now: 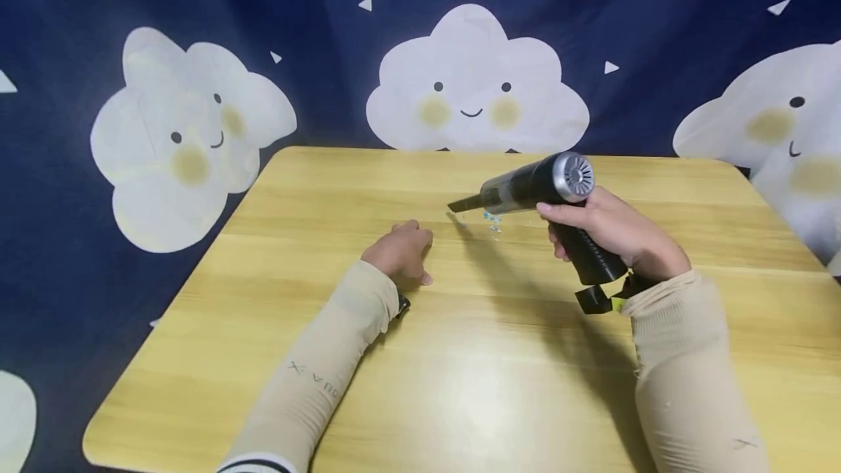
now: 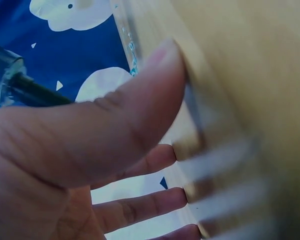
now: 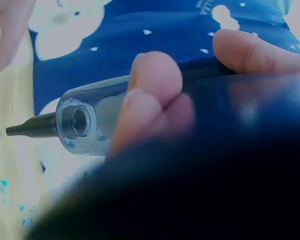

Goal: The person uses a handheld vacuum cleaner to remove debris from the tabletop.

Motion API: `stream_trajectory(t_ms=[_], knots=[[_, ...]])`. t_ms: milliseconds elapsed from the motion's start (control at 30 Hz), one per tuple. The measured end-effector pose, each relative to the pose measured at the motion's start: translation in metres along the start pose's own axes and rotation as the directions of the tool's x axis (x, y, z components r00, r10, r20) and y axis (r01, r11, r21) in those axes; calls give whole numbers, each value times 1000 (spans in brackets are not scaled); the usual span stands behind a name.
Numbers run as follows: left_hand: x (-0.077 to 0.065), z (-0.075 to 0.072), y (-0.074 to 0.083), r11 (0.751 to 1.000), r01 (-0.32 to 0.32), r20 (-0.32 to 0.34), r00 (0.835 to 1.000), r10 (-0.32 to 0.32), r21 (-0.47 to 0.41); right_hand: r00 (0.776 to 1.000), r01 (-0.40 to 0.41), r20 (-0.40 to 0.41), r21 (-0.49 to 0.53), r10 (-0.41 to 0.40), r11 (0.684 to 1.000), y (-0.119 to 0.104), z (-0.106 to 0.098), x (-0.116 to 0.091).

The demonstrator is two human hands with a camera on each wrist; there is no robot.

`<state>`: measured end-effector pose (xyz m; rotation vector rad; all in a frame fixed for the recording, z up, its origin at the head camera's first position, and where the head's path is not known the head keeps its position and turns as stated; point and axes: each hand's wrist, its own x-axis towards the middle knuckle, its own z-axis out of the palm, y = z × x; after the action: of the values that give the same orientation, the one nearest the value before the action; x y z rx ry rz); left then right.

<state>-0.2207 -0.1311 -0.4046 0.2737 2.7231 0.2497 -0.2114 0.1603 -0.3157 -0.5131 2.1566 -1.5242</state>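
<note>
My right hand (image 1: 614, 228) grips the handle of a black handheld vacuum (image 1: 522, 187), its fingers wrapped around it. The vacuum's narrow nozzle (image 1: 465, 203) points left, its tip low over the table. In the right wrist view, a few bits lie inside the clear dust cup (image 3: 102, 107). Small blue and teal bits (image 1: 493, 222) are scattered on the tabletop under and beside the nozzle. To the left of them, my left hand (image 1: 401, 250) holds nothing; in the left wrist view its spread fingertips (image 2: 177, 196) reach the table surface.
The light wooden table (image 1: 460, 356) has rounded corners. Behind it hangs a dark blue curtain (image 1: 328, 42) printed with white smiling clouds. A black strap end (image 1: 594, 299) hangs at my right wrist, below the vacuum's handle.
</note>
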Motion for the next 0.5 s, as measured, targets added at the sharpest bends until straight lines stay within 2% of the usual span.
stream_trajectory(t_ms=[133,200,300,500], knots=[[4,4,0,1000,-6,38,999,6,10,998,-33,-43,54,35,998,7,-8,-11],[3,5,0,1000,-9,48,999,9,10,998,-39,-53,46,41,998,7,-9,-14],[2,3,-2,1000,-9,29,1000,9,11,997,-40,-68,17,41,999,1,-9,-10],[8,1,0,1000,-23,2,1000,23,-7,999,-35,-41,-23,34,999,-3,-14,-2]])
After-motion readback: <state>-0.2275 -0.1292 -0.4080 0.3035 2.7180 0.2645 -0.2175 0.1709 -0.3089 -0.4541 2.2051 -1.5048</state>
